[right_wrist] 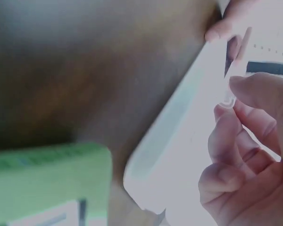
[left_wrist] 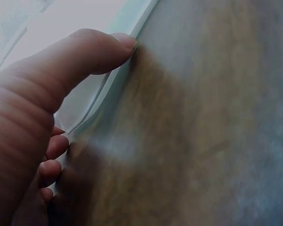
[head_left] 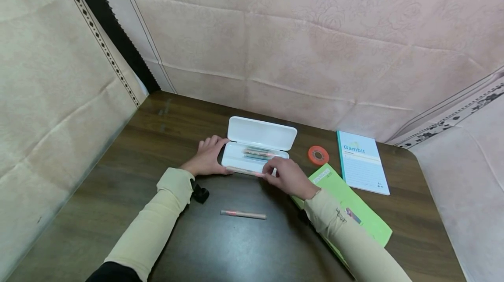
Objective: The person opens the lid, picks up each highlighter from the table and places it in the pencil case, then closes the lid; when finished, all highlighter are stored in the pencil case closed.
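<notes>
A white pencil case lies with its lid raised toward the wall. Inside, several slim pencils lie side by side. My left hand grips the case's left end, with the thumb on its front rim in the left wrist view. Between thumb and forefinger, my right hand pinches one end of a slim pinkish pencil, held along the front edge of the case. Its pinched end looks translucent in the right wrist view. Another pencil lies on the table in front.
Right of the case are an orange-red tape roll and a blue-and-white Gambit notepad. A green book lies beneath my right forearm. The dark wooden table meets cloth-covered walls at the back and sides.
</notes>
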A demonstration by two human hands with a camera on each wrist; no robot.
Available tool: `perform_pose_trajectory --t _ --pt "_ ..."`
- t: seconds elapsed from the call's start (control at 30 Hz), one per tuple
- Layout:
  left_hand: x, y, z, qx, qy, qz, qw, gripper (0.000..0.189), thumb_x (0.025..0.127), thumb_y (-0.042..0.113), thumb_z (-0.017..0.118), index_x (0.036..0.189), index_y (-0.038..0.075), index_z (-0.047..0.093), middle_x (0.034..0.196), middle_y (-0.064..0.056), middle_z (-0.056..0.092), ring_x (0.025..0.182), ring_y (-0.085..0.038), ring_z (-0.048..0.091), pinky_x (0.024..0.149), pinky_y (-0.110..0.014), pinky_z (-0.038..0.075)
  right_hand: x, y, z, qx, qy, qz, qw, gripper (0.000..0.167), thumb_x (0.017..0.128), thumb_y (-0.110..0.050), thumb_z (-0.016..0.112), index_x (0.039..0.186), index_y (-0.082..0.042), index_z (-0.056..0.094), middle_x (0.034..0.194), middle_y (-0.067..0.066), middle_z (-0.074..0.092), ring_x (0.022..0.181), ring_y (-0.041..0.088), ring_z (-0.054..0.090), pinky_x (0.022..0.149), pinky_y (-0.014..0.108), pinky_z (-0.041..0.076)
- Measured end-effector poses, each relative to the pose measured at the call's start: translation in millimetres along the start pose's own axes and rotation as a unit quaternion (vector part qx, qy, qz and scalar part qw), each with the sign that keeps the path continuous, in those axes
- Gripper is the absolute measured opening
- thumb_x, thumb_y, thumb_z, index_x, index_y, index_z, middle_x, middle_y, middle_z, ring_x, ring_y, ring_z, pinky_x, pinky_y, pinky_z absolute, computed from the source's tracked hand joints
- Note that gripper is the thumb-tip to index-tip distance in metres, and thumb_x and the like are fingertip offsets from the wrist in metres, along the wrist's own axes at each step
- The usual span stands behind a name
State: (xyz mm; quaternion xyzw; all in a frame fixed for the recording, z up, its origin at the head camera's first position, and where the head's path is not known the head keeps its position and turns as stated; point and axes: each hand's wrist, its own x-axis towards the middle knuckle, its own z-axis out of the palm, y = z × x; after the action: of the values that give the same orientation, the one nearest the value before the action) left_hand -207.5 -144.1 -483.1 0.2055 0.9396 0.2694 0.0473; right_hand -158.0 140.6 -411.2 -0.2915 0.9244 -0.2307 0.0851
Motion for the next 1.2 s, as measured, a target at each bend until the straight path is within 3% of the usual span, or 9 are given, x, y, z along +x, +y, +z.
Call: perform_pose_trajectory --t 0.33,0.5,0.73,0.97,1.2 --pt "0.9 -0.8 2.5 0.000 -0.005 -0.003 1.0000 0.101 0.068 0.060 0.080 0.147 0.012 0.039 0.129 -0.011 0.044 0.110 -0.027 0.038 0.087 -0.040 0.024 30.5 11.2 13.3 -0.059 0.004 0.043 0.9973 0.007 0.092 -0.021 0.069 0.092 -0.016 0.073 0.087 -0.003 0.066 0.078 0.012 0.055 0.077 0.031 0.050" --pt "1.1 -0.3 1.7 -0.001 -0.002 -0.002 1.0000 0.101 0.067 0.059 0.081 0.147 0.011 0.040 0.129 -0.011 0.044 0.110 -0.027 0.038 0.087 -0.040 0.024 36.7 8.5 14.9 -0.057 0.013 0.063 0.9963 0.006 0.090 -0.021 0.071 0.092 -0.016 0.073 0.090 -0.001 0.065 0.079 0.013 0.055 0.079 0.032 0.051" --pt "-0.2 0.9 -0.6 -0.008 -0.001 -0.002 1.0000 0.100 0.068 0.057 0.082 0.147 0.011 0.040 0.129 -0.011 0.044 0.112 -0.027 0.038 0.088 -0.041 0.024 37.6 6.5 17.1 -0.042 0.016 0.087 0.9952 0.006 0.089 -0.018 0.071 0.093 -0.016 0.067 0.089 -0.001 0.061 0.078 0.014 0.054 0.075 0.031 0.049" --pt "-1.0 0.3 -0.3 -0.005 0.001 0.002 1.0000 0.100 0.068 0.057 0.081 0.146 0.011 0.040 0.130 -0.012 0.044 0.112 -0.027 0.038 0.088 -0.042 0.024 35.0 7.2 17.1 -0.040 0.017 0.087 0.9953 0.006 0.090 -0.019 0.069 0.094 -0.017 0.065 0.089 0.000 0.061 0.078 0.014 0.054 0.075 0.030 0.050" --pt "0.5 -0.5 0.1 -0.003 -0.002 -0.002 1.0000 0.100 0.068 0.057 0.081 0.147 0.011 0.040 0.130 -0.011 0.044 0.112 -0.027 0.038 0.089 -0.041 0.024 20.8 -1.4 7.0 -0.011 0.017 0.086 0.9961 0.007 0.090 -0.021 0.071 0.094 -0.019 0.066 0.089 -0.004 0.061 0.077 0.014 0.054 0.071 0.028 0.049"
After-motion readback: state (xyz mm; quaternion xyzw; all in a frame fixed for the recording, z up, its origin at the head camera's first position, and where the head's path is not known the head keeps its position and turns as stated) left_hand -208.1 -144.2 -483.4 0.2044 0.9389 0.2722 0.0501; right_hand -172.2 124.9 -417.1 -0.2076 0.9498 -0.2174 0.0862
